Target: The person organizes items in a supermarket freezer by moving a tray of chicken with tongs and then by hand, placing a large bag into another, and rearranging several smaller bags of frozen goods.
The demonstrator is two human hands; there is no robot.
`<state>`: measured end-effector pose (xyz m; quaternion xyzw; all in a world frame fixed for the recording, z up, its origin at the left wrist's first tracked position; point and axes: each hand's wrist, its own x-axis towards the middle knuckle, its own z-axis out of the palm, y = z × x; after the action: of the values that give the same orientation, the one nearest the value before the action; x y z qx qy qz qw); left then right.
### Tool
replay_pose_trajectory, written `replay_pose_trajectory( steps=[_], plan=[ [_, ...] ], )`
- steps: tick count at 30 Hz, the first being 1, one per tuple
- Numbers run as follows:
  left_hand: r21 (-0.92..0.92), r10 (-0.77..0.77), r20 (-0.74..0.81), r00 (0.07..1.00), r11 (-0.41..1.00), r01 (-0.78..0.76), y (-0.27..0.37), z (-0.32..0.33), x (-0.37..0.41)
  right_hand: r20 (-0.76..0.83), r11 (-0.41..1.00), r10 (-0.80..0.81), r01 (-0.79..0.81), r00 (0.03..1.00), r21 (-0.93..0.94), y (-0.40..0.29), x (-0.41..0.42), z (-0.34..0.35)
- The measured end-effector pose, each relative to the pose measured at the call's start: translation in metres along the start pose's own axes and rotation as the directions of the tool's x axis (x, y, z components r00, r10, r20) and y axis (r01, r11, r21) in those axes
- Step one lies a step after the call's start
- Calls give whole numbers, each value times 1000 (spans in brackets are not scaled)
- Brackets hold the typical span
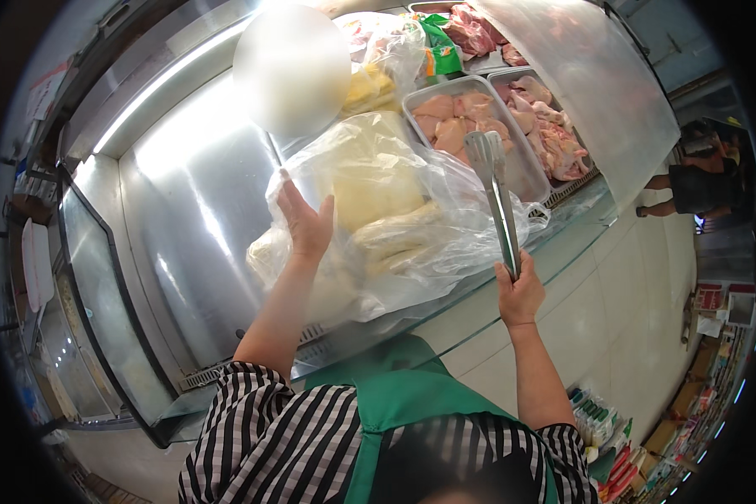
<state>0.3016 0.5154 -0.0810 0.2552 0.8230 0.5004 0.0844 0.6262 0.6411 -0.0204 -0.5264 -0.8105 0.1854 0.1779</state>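
Observation:
My left hand (305,220) is spread at the left side of a large clear plastic bag (441,252), touching or just over its film. Pale yellowish poultry (397,233) shows through the bag. My right hand (520,290) grips the lower end of metal tongs (499,195), which point up and away from me. Their tips lie over a clear tray (529,179) of skinless-looking chicken pieces (453,126). Beside it stands a second tray of chicken cuts (557,142).
Around me are the display case's glass edge (466,337), red meat (472,31) at the back, a green packet (442,47) and a hanging translucent sheet (598,75). A person (702,189) stands at the far right. Packaged goods (605,428) lie lower right.

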Motion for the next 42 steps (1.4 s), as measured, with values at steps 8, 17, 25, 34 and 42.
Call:
replay_pose_trajectory(
  steps=[8,17,25,34,42],
  plan=[
    [458,400,-26,916,819,-344,10,-24,33,24,1000,17,-17,1000,-20,-1,0,0],
    [130,57,649,759,974,-184,69,6,0,22,999,8,-7,1000,-54,0,1,0],
    [297,44,780,625,853,-430,-17,117,-37,34,999,13,-11,999,-36,-5,2,-3],
    [151,255,834,489,747,-647,-24,113,-130,-1,999,11,-11,1000,-39,0,-2,1],
    [39,141,835,531,949,-312,-23,95,-95,20,998,20,-19,1000,-60,-4,-1,-3]
  ],
)
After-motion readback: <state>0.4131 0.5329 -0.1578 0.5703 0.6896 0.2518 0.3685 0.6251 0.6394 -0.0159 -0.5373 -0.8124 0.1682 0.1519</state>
